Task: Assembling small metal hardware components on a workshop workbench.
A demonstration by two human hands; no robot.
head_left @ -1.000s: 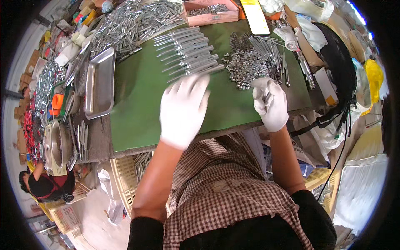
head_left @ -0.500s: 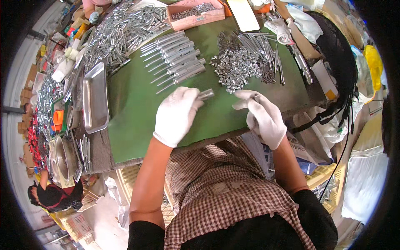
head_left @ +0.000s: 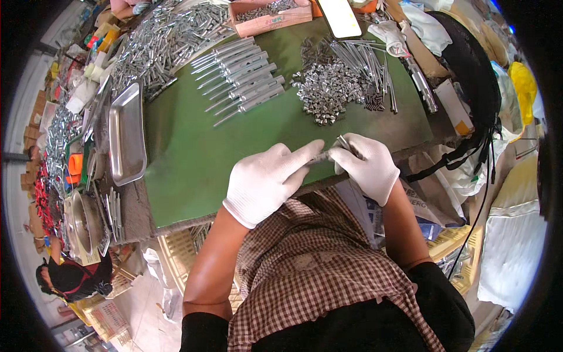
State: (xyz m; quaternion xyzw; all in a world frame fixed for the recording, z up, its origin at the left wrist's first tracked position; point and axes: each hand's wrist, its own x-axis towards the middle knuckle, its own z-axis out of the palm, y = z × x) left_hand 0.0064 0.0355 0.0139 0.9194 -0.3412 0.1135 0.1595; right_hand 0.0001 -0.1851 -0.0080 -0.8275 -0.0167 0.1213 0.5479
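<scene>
My left hand (head_left: 264,179), in a white glove, is closed around a short silver metal tube (head_left: 320,158), most of it hidden by the fingers. My right hand (head_left: 370,169), also gloved, meets it at the tube's end. From between its thumb and fingers pokes the tip of a small metal piece (head_left: 342,141), whose kind I cannot make out. Beyond the hands, a row of silver tubes with thin rods sticking out of their left ends (head_left: 245,79) lies on the green mat (head_left: 187,182). Right of that row is a heap of small metal sleeves (head_left: 329,91).
Long thin rods (head_left: 375,67) lie behind the sleeves. A pink box (head_left: 272,17) of small parts, a phone (head_left: 339,17) and a large pile of metal parts (head_left: 170,41) line the far side. An empty steel tray (head_left: 128,141) stands left. Another person (head_left: 79,273) sits far left.
Both hands have come together near the mat's front edge. The left moved right and nearer with the tube; its end now meets the right hand's fingers.
</scene>
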